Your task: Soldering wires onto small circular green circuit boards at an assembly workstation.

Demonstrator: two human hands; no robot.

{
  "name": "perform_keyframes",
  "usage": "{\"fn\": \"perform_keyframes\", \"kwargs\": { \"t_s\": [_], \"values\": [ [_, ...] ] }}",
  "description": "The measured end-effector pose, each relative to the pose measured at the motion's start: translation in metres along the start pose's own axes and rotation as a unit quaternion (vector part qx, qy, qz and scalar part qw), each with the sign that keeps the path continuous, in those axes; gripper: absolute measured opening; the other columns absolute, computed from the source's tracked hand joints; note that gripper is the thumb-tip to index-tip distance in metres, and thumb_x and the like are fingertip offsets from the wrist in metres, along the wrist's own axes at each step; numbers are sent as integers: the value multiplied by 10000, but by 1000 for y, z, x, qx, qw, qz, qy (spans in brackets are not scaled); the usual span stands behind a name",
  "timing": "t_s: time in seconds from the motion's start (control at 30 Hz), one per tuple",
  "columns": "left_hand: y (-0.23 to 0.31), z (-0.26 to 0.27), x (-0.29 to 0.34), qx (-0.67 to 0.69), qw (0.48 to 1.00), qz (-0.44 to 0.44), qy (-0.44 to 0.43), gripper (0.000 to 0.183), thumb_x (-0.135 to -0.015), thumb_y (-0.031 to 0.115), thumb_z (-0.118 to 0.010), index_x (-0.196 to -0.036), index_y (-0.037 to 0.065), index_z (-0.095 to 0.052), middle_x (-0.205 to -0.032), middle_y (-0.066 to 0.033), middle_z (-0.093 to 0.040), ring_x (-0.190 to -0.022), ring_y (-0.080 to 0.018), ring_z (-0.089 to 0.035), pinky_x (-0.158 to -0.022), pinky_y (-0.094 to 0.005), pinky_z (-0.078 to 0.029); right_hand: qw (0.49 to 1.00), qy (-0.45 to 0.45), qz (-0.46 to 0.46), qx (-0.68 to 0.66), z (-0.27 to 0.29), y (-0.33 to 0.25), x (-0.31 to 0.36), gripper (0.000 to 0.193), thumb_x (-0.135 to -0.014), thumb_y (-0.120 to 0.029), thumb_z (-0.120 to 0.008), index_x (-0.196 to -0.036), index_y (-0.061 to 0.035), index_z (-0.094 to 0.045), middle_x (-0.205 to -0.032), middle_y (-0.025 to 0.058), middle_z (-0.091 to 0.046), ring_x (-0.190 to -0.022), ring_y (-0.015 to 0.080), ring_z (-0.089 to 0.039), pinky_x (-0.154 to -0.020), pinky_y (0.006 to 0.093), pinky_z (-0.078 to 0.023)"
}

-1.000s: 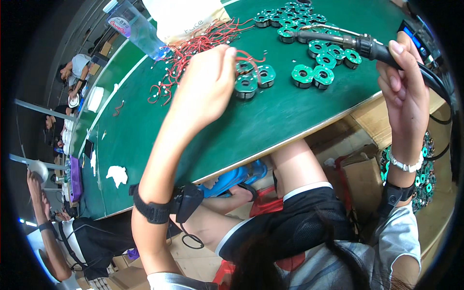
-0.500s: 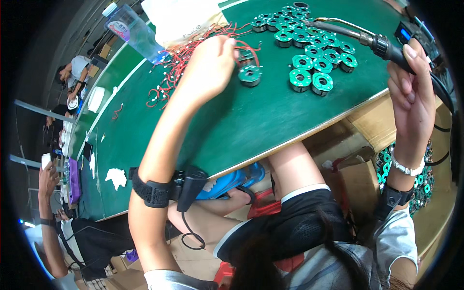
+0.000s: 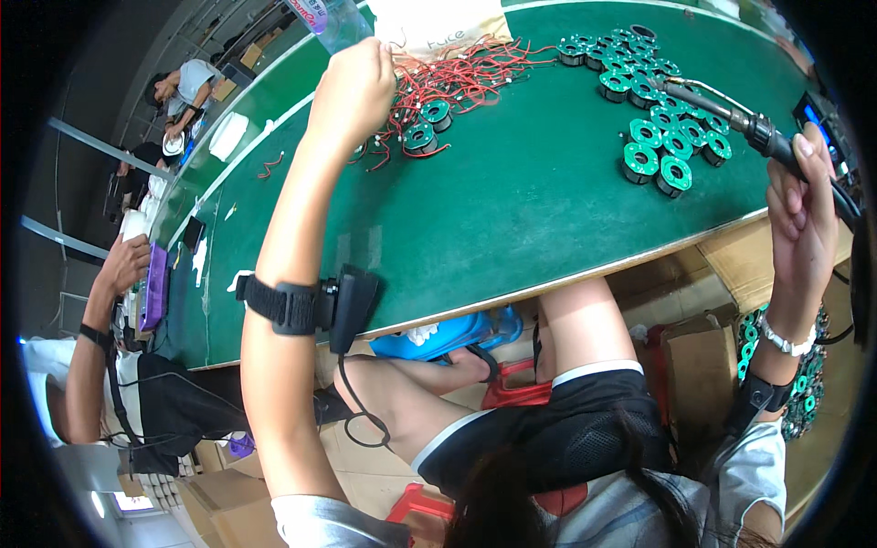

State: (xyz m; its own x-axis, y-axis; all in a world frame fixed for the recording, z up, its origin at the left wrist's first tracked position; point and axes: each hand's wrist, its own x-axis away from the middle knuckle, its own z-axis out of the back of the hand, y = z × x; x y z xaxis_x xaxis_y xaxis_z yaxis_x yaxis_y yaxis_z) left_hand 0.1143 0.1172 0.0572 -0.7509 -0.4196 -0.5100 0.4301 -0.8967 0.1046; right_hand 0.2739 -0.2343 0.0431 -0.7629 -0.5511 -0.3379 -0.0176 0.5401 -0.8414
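My left hand point(image 3: 354, 99) is raised over the far left of the green table, beside a heap of red wires point(image 3: 457, 80). Its fingers are curled together; whatever they pinch, if anything, is hidden. Close by, two round coils with green circuit-board tops, a farther one point(image 3: 437, 113) and a nearer one point(image 3: 419, 137), lie at the wires' edge. My right hand point(image 3: 804, 192) grips the black handle of a soldering iron point(image 3: 763, 135). A thin curved metal tube runs along the iron, whose tip points left over a group of similar green-topped coils point(image 3: 676, 144).
A clear plastic bottle point(image 3: 333, 23) and a white bag point(image 3: 438, 23) stand behind the wires. A cardboard box point(image 3: 699, 365) sits below the table's front edge, near more green-topped parts point(image 3: 804, 393). Other people work at left, one near a purple tray point(image 3: 153, 288).
My left hand has moved left, away from the coils. The two coils now lie farther left, against the wires. The whole view has shifted; my right hand still holds the iron.
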Motion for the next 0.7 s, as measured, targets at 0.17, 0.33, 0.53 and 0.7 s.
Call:
{"fn": "perform_keyframes", "kwargs": {
  "t_s": [0.17,0.33,0.53,0.7],
  "values": [
    [-20,1,-11,-249,965,83,25,399,-898,294,-401,-1026,-62,-530,-954,-250,-581,-980,-353,-537,-844,-416,-420,1000,-18,3,14,-1,3,0,238,-872,-93,-523,-718,-143,-349,-547,-66,-294,-420,-13,-256,-333,134,-162],
    [6,24,12,-27,990,-131,-56,312,-894,239,-459,-992,-37,-565,-967,-220,-587,-936,-346,-554,-835,-394,-423,1000,5,0,6,-1,2,1,233,-872,-92,-524,-727,-142,-349,-555,-62,-305,-424,-14,-274,-331,129,-171],
    [9,22,31,-64,969,3,-241,384,-906,292,-424,-763,-32,-572,-683,-205,-576,-707,-376,-562,-678,-433,-443,1000,-6,0,-3,0,4,0,228,-871,-90,-526,-736,-141,-351,-559,-60,-310,-427,-14,-281,-332,127,-175],
    [16,15,31,92,990,32,-99,366,-908,268,-459,-750,-57,-516,-566,-80,-423,-544,-151,-384,-529,-318,-356,1000,-12,5,9,1,5,-2,230,-872,-93,-525,-728,-141,-353,-546,-60,-302,-420,-12,-273,-335,128,-176]
  ]
}}
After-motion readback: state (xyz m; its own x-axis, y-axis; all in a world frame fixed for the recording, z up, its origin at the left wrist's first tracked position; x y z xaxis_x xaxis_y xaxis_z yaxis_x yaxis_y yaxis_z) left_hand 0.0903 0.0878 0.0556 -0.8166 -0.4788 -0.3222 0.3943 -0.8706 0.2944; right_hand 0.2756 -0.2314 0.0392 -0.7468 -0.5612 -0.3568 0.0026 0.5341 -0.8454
